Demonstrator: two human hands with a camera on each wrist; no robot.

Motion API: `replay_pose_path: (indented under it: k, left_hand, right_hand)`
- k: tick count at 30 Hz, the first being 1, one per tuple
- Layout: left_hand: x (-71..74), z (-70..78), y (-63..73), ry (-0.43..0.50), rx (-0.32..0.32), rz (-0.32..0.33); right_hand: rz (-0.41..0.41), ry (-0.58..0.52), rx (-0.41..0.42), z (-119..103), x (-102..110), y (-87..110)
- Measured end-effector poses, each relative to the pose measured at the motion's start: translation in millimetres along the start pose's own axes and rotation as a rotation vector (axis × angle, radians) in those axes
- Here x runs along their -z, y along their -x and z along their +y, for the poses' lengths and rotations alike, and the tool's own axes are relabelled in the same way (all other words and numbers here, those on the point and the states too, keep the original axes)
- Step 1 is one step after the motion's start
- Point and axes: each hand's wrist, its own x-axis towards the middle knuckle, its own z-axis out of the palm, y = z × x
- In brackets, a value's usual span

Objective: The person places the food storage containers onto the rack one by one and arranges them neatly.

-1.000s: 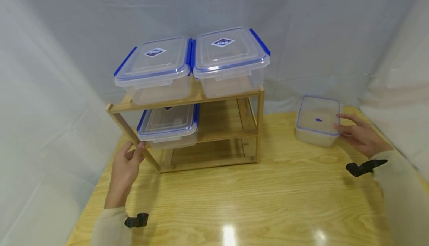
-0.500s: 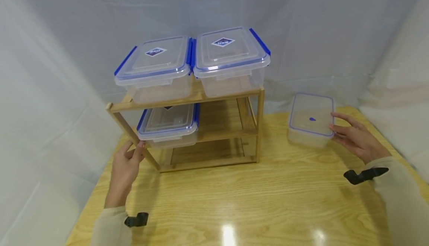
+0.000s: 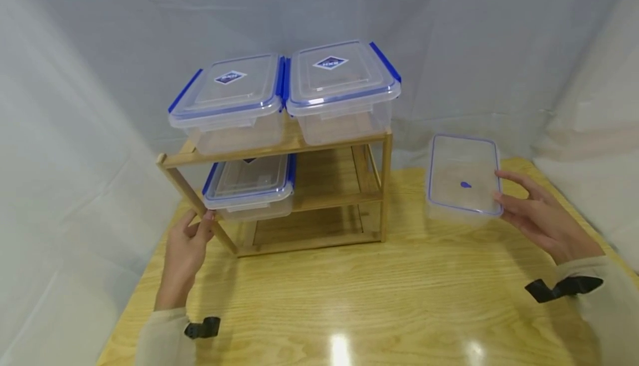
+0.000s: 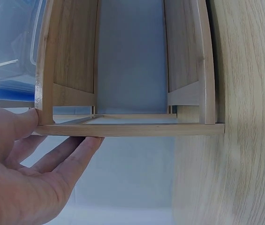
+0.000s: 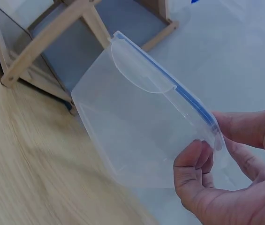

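My left hand pinches the left front post of a wooden two-bay shelf rack, at middle-shelf height. In the left wrist view the thumb lies on one side of the post, the fingers on the other. At the right, my right hand grips a clear food container by its near right corner. Its lid has a blue seal line and a small blue drop-shaped mark. In the right wrist view the container is off the tabletop, thumb and curled fingers around its corner.
Two large clear containers with blue clips, one left and one right, sit side by side on the top shelf. A similar container stands on the middle shelf's left. Pale sheets hang behind the wooden table.
The right hand has raised the food container from the table and shifted it slightly left, its lid tipping more toward the head camera. The left hand keeps its place on the post.
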Motion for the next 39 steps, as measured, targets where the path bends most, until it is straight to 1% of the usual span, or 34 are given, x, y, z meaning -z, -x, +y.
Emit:
replay_pose_path:
  k: [3,8,12,16,25,28,29,31,39]
  left_hand:
    - [0.4,-0.3,0.6,0.000,-0.008,-0.002]
    - [0.7,0.0,1.1,0.001,-0.021,0.000]
    - [0.3,-0.4,1.2,-0.004,-0.014,0.003]
    - [0.4,-1.0,1.4,-0.010,-0.013,0.001]
    - [-0.1,-1.3,-0.4,-0.006,-0.007,0.008]
    - [0.2,-0.8,-0.3,-0.003,-0.013,0.002]
    - [0.3,-1.0,-0.3,-0.003,-0.012,0.001]
    - [0.5,-1.4,-0.3,-0.002,-0.014,-0.004]
    - [-0.3,-1.7,-1.5,0.005,-0.002,0.005]
  right_hand:
    - [-0.009,0.033,0.008,2.0,-5.7,8.1]
    - [0.004,0.137,0.031,3.5,-18.3,21.8]
    - [-0.039,0.161,0.033,4.8,-26.6,33.1]
    - [-0.055,0.189,0.024,5.3,-34.1,44.0]
    - [-0.098,0.230,-0.014,1.9,-50.6,67.8]
    - [-0.131,0.234,-0.035,1.2,-54.5,74.5]
    - [-0.158,0.226,-0.036,1.7,-55.1,76.4]
    - [-0.184,0.222,-0.043,2.2,-58.0,80.7]
    - [-0.258,0.209,-0.066,2.6,-71.1,91.9]
